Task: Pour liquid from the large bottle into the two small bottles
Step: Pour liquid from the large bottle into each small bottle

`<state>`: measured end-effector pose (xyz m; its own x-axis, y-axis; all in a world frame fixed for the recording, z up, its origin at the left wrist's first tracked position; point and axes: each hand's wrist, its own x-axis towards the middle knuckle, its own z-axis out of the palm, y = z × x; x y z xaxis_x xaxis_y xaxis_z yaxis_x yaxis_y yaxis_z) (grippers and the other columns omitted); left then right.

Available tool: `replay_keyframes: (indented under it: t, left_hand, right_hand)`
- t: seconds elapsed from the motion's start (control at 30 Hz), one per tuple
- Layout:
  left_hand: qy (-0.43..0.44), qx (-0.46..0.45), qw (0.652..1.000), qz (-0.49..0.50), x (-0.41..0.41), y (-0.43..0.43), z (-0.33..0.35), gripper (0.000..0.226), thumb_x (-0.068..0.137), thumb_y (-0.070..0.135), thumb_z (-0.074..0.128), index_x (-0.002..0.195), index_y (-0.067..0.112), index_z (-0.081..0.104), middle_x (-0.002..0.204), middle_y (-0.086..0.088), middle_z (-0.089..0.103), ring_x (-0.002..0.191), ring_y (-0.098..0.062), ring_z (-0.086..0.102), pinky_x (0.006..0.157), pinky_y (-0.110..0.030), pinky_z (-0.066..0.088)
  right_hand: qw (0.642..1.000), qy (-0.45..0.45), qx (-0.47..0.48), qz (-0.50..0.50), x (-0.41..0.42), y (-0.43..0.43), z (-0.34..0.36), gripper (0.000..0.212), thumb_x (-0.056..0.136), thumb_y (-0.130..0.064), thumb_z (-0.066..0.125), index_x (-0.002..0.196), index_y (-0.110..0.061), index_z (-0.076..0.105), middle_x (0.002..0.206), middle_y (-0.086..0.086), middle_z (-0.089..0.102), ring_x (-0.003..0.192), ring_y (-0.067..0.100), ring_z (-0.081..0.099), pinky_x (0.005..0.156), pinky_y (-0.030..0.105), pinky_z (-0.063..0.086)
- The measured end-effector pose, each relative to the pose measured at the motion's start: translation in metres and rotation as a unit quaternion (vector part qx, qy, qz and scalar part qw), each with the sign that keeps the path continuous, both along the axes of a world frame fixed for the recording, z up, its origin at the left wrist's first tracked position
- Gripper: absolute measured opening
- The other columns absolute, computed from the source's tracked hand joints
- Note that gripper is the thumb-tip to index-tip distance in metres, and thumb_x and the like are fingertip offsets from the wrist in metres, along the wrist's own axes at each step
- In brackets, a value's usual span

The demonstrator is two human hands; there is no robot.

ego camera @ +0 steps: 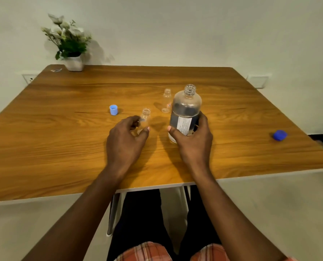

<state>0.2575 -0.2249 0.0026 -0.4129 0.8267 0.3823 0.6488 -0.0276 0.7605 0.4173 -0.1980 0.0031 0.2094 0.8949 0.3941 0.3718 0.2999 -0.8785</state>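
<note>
The large clear bottle [186, 108] stands upright and uncapped on the wooden table [62, 140], about half full of liquid, with a white label facing me. My right hand [192, 140] grips its lower body. One small clear bottle [145, 117] stands open just left of it, and my left hand [126, 137] holds it between thumb and fingers. A second small open bottle [166, 100] stands behind, close to the large bottle's left side. Both small bottles look empty.
A light blue cap [113, 109] lies left of the small bottles. A darker blue cap [279, 135] lies near the table's right edge. A white pot of flowers [74, 62] stands at the far left corner by the wall. My legs are under the near edge.
</note>
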Motion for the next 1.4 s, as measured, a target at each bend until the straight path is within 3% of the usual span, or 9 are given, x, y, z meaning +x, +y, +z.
replay_keyframes:
  t: [0.17,0.3,0.43,0.6,0.73,0.83,1.1,1.4]
  left_hand:
    - [-0.005,0.011,0.998,-0.056,0.021,0.002,0.0,0.041,0.081,0.032,0.072,0.118,0.016,0.064,0.106,0.001,0.069,0.094,-0.009,0.063,0.083,-0.034,0.054]
    - [-0.026,0.02,0.996,-0.081,0.034,0.006,0.001,0.041,0.081,0.029,0.072,0.118,0.016,0.063,0.107,0.001,0.068,0.093,-0.009,0.063,0.08,-0.036,0.056]
    - [-0.038,0.024,0.993,-0.105,0.047,0.01,0.001,0.04,0.081,0.028,0.071,0.119,0.016,0.063,0.106,0.003,0.067,0.092,-0.009,0.063,0.079,-0.037,0.057]
    - [-0.042,0.033,0.989,-0.14,0.067,0.016,0.001,0.037,0.082,0.028,0.07,0.118,0.019,0.063,0.105,0.007,0.065,0.091,-0.008,0.063,0.076,-0.037,0.057]
    - [-0.044,0.037,0.984,-0.171,0.084,0.021,0.002,0.037,0.082,0.027,0.07,0.118,0.019,0.063,0.106,0.008,0.064,0.089,-0.006,0.062,0.076,-0.036,0.057]
    - [-0.04,0.05,0.979,-0.195,0.097,0.026,0.001,0.036,0.082,0.028,0.07,0.117,0.019,0.063,0.103,0.009,0.064,0.088,-0.004,0.062,0.074,-0.037,0.056]
    - [-0.028,0.07,0.967,-0.245,0.121,0.032,0.0,0.036,0.084,0.03,0.069,0.117,0.019,0.063,0.103,0.01,0.063,0.088,-0.001,0.061,0.066,-0.03,0.056]
    - [-0.026,0.092,0.963,-0.253,0.121,0.032,-0.001,0.035,0.084,0.029,0.069,0.117,0.02,0.062,0.098,0.012,0.061,0.088,-0.001,0.06,0.064,-0.033,0.057]
  right_hand:
    - [1.0,0.001,0.002,0.005,0.019,-0.001,-0.001,0.068,0.067,-0.033,0.086,0.124,-0.032,0.049,0.111,-0.02,0.057,0.1,0.0,0.058,0.072,0.014,0.049]
    - [1.0,-0.001,-0.003,-0.004,0.037,0.0,0.0,0.067,0.067,-0.033,0.086,0.119,-0.043,0.045,0.108,-0.029,0.055,0.102,-0.005,0.057,0.075,0.016,0.051]
    - [1.0,-0.009,-0.001,-0.02,0.059,0.004,0.0,0.071,0.068,-0.03,0.086,0.127,-0.037,0.047,0.117,-0.019,0.057,0.11,0.005,0.056,0.082,0.024,0.053]
    - [0.999,-0.024,0.004,-0.037,0.085,0.005,0.002,0.069,0.068,-0.032,0.085,0.119,-0.052,0.043,0.11,-0.036,0.052,0.104,-0.009,0.054,0.08,0.019,0.05]
    - [0.998,-0.033,0.0,-0.059,0.104,0.006,-0.001,0.078,0.07,-0.033,0.084,0.137,-0.029,0.046,0.131,-0.013,0.056,0.119,0.007,0.053,0.09,0.034,0.055]
    - [0.996,-0.055,0.005,-0.071,0.118,0.006,0.0,0.082,0.07,-0.033,0.084,0.141,-0.025,0.044,0.136,-0.007,0.055,0.123,0.011,0.052,0.093,0.039,0.054]
    - [0.986,-0.129,0.013,-0.102,0.157,0.008,0.001,0.084,0.07,-0.033,0.084,0.141,-0.024,0.042,0.135,-0.003,0.056,0.121,0.015,0.053,0.092,0.033,0.053]
    - [0.968,-0.236,0.012,-0.082,0.18,0.002,0.012,0.078,0.071,-0.028,0.084,0.139,-0.02,0.045,0.129,0.002,0.059,0.113,0.015,0.054,0.083,0.026,0.049]
